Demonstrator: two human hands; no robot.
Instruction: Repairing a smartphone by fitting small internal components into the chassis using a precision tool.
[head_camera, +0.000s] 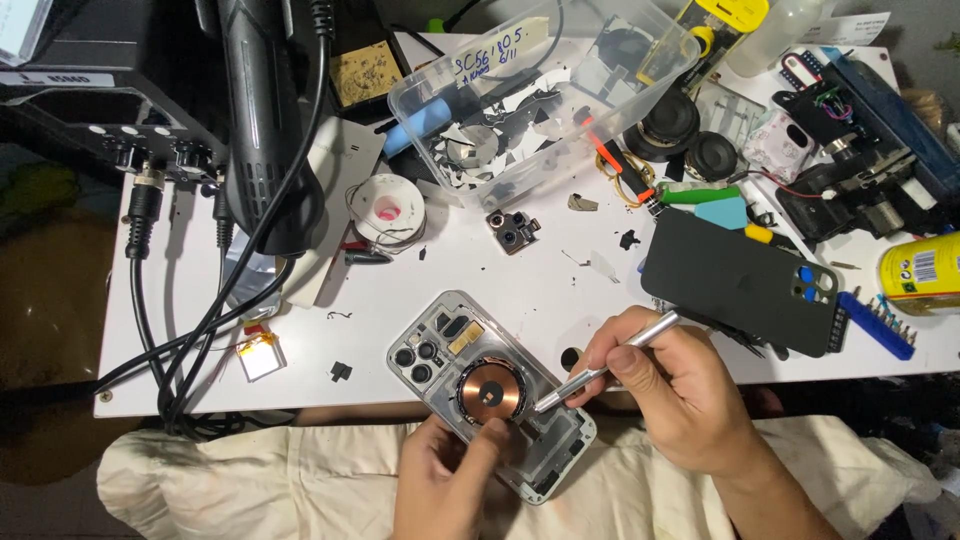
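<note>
Opened phone shell held at the table's near edge, tool tip on its copper coil.

Your left hand (445, 485) is closed around the lower end of the phone shell (490, 395), thumb pressed on its face just below the copper coil (487, 392); your right hand (665, 385) pinches a slim silver metal tool (605, 365) like a pen, its tip touching the coil's right rim. The shell's long axis runs diagonally, camera holes up-left away from you, bottom end down-right over the cream cloth (250, 470) on your lap. The coil is a flat, shiny wound disc in a clear-and-grey frame. Up-right of the shell lies a matte dark back cover (735, 280); up-left, a solder spool (388, 212); beyond it, a clear plastic tub (540, 90) of parts.
</note>
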